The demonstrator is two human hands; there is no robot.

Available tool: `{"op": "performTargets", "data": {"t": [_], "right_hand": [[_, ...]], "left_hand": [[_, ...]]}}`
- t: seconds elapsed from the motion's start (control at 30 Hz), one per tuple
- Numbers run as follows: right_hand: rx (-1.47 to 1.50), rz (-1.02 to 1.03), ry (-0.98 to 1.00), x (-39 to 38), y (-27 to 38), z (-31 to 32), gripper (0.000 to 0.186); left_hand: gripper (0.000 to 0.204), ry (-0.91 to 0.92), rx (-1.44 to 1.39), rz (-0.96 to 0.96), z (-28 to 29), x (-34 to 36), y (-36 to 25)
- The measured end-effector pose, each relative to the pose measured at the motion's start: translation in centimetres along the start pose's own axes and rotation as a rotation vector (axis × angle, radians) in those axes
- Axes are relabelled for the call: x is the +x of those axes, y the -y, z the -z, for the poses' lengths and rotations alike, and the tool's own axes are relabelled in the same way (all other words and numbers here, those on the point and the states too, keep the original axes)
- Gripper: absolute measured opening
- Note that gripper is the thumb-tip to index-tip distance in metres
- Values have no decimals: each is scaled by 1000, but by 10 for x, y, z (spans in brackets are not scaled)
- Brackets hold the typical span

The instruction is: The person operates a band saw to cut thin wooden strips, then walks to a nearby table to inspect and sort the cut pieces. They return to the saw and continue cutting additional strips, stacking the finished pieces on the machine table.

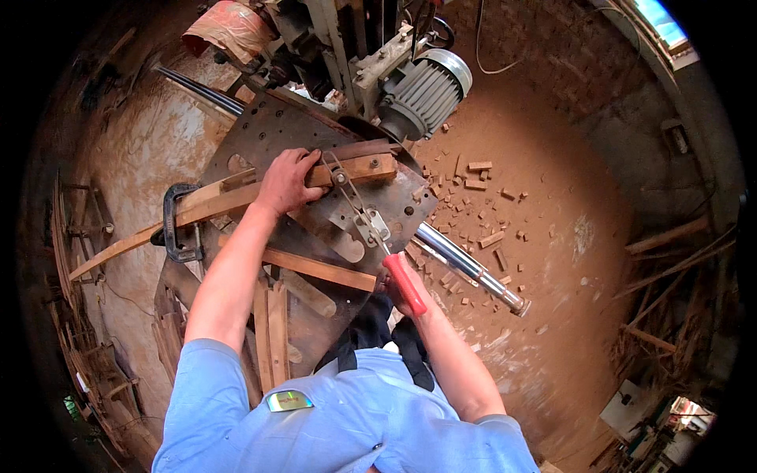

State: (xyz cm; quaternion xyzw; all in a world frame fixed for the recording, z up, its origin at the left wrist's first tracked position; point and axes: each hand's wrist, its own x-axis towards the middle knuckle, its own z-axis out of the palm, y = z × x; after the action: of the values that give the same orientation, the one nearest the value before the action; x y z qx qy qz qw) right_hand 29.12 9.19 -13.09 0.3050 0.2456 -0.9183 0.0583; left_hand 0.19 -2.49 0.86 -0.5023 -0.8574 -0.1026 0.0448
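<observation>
My left hand is closed over a long curved wooden piece, fingers on its far side and thumb on its near side. The wood lies on a dark metal machine table. A toggle clamp reaches over its right end. The clamp's red handle passes in front of my right hand, which is low at the table's near edge. That hand's fingers, partly hidden, meet the end of a straight wooden strip. A black C-shaped clamp sits around the curved wood, left of my left hand.
A machine with a grey finned motor stands beyond the table, with a red cover at far left. A shiny metal bar sticks out to the right. Wood offcuts litter the sawdusty floor. More wooden strips lie near my left arm.
</observation>
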Motion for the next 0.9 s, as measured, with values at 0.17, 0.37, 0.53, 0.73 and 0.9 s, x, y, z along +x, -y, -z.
{"op": "performTargets", "data": {"t": [0.17,0.37,0.53,0.73,0.9], "right_hand": [[20,-10,36,7,-3,11,65],[7,-55,-45,-2,-1,4,63],[-19,-110,-86,-24,11,0,59],[-73,-150,-113,-47,33,-16,52],[-303,-135,-251,-68,71,-53,40]], "left_hand": [[69,55,-20,76,6,7,-8],[70,125,-64,104,18,9,-9],[67,111,-72,145,14,13,-9],[59,267,-201,262,6,31,4],[50,352,-226,227,21,47,4]]}}
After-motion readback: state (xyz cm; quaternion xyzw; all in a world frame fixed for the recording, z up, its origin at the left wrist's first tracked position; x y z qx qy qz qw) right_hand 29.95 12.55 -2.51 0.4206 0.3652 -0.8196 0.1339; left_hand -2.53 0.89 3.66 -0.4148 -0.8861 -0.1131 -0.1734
